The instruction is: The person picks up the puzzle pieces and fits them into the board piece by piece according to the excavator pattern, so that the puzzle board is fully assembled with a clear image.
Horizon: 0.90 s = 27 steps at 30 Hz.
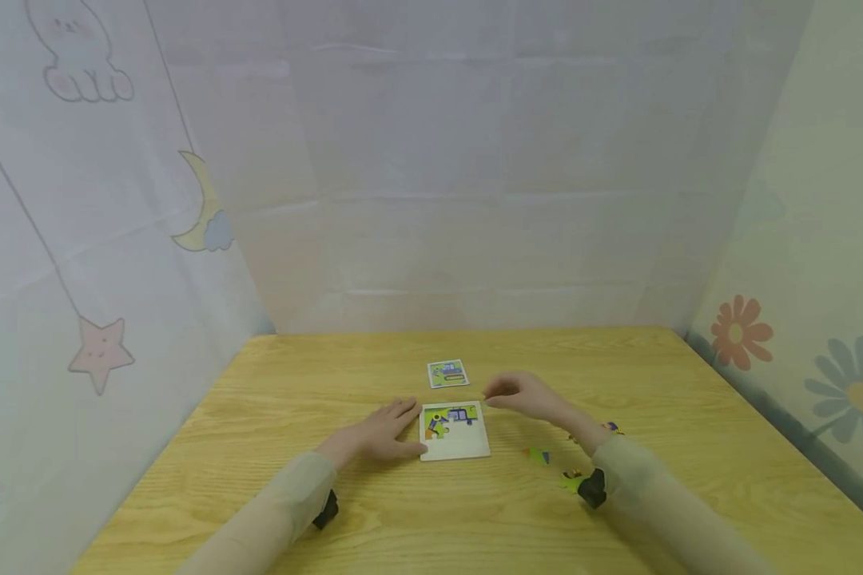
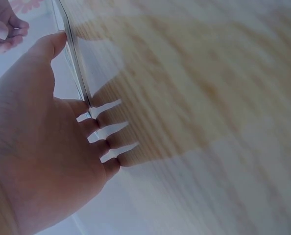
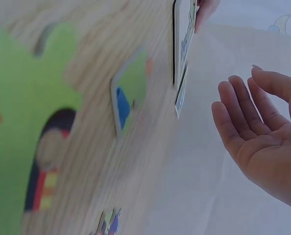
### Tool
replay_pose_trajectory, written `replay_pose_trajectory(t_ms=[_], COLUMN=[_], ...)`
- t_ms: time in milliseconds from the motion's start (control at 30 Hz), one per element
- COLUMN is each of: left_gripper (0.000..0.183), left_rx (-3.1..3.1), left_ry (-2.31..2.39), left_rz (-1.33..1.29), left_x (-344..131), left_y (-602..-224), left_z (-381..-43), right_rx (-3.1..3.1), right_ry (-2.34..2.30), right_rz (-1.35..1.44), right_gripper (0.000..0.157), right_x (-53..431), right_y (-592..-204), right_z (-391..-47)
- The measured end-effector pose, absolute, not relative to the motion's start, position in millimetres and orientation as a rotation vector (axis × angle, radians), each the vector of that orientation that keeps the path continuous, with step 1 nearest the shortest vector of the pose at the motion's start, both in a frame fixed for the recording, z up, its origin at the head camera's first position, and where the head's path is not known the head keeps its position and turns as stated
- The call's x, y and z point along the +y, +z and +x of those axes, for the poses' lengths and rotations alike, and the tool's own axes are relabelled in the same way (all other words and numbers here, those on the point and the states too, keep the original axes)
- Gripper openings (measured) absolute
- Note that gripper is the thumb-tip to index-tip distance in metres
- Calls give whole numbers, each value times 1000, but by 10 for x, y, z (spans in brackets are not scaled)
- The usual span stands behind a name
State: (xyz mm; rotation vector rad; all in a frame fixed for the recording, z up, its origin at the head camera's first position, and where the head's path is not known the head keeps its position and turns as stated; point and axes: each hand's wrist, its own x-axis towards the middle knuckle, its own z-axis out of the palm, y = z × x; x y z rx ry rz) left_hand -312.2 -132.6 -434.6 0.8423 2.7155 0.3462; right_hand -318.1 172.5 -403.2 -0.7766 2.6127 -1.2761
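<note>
- Resting at the left side of the tray (image 1: 467,444), the left hand (image 1: 383,433) is keeping its fingers loosely extended; the thumb is touching near the lower left corner and the fingers are reaching toward the upper left one. It is steadying the rim without grasping it.
- The right hand (image 1: 521,397) is hovering just beside the tray's upper right corner, above the table (image 1: 431,527). Its fingers are curving inward with the thumb close by; I cannot tell whether the fingertips are pinching anything.
- The tray is lying flat between the two hands. Joined pieces (image 1: 463,414) are filling its top and part of its left side, and the pale base is showing over the rest.
- A picture card (image 1: 447,373) is lying just beyond the tray, showing a purple vehicle on green.
- A green-and-blue piece (image 1: 537,456) is lying right of the tray. A green piece (image 1: 571,482) is lying near the right cuff, and more bits (image 1: 614,429) are showing past the right forearm.
- Pale cloth walls (image 1: 431,160) are surrounding the table; a pink star (image 1: 102,353) is smiling on the left one, flowers (image 1: 741,332) are brightening the right.
</note>
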Motion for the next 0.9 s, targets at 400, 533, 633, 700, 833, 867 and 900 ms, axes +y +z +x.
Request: replay_pose_trajectory(t_ms=[400,533,633,700,833,867,900], left_gripper=[79,78,78,79,79,79,79], left_rx=[2719,2720,2724,2727,2729,2730,2729], left_ry=[322,316,320,318,317,317,317], left_rz=[825,827,835,842,850,850,851], left_x=[-1319,-1314,-1313,-1315,-1322,-1324,-1326], left_y=[-4316,-4312,-4324,-4336,-4359,-4362,-4365], left_z=[-3098,-3094,-3098,-3107,-3124,-3127,-3129], right_rx=[2665,2667,2694,2719,2751,2751,2746], right_ry=[-1260,-1248,-1232,-1217,-1203,-1205,-1211], right_rz=[-793,-800,-774,-747,-755,-764,-777], right_gripper=[23,23,25,24,21,20,20], right_x=[2021,2111,2179,2221,2309,2329,2352], right_y=[-3941,-3949,-3962,-3967,-3970,-3969,-3971], right_z=[-3106,-3071,-3051,-3036,-3001,-2992,-2986])
